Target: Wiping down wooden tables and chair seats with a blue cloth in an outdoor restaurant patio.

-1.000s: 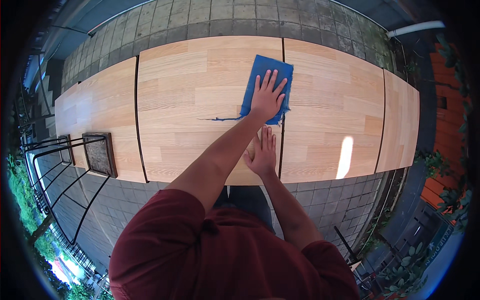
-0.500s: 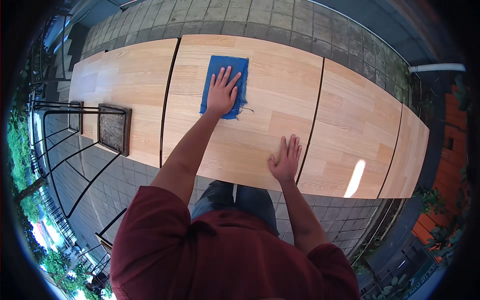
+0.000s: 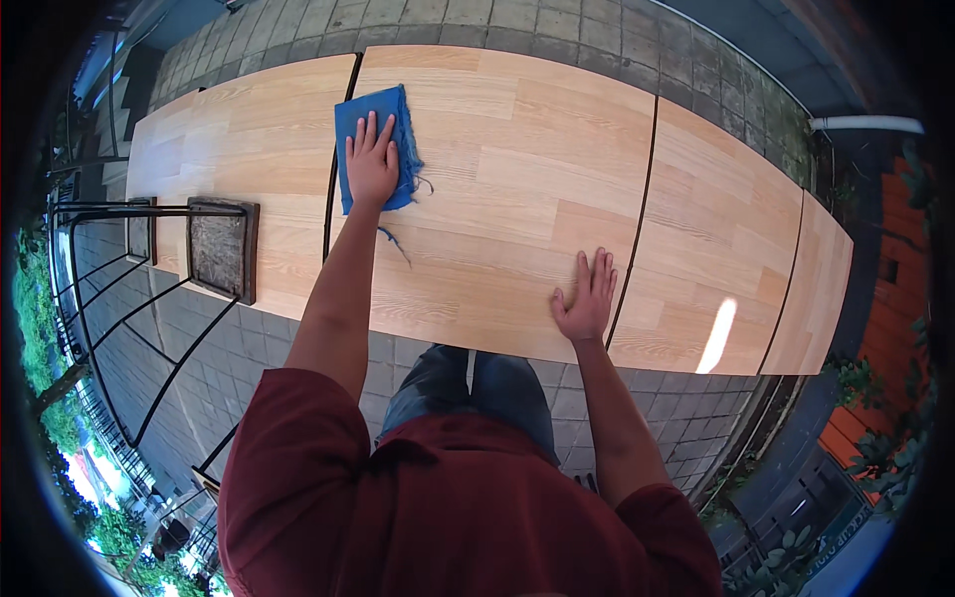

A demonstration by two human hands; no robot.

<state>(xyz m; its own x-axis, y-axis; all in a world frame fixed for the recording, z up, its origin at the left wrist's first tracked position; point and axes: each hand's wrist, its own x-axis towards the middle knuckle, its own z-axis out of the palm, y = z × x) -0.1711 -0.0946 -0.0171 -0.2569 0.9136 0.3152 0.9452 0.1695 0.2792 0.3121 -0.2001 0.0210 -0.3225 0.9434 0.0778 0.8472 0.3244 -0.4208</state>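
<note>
Resting your left hand (image 3: 371, 171) on frayed blue rectangular cloth (image 3: 407, 167).
Fingers spread, not gripping; your right hand (image 3: 587, 301), splayed and empty, seems flat on pale wood-grain tabletop (image 3: 487, 239).

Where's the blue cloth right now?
Head view, left of centre: the blue cloth lies under the left hand, partly over the dark table seam.

A loose maroon shirt (image 3: 477, 517) of softly creased cloth spreads at six o'clock, its short, wide left sleeve (image 3: 298, 438) toward eight o'clock and its right sleeve (image 3: 671, 527) toward five, above bare forearms. Faded blue jeans (image 3: 413, 393) show two legs at the shirt's twelve-o'clock edge. The dark fold (image 3: 406, 454) near seven o'clock may be a collar tip, though the steep fisheye angle leaves that uncertain.
</note>
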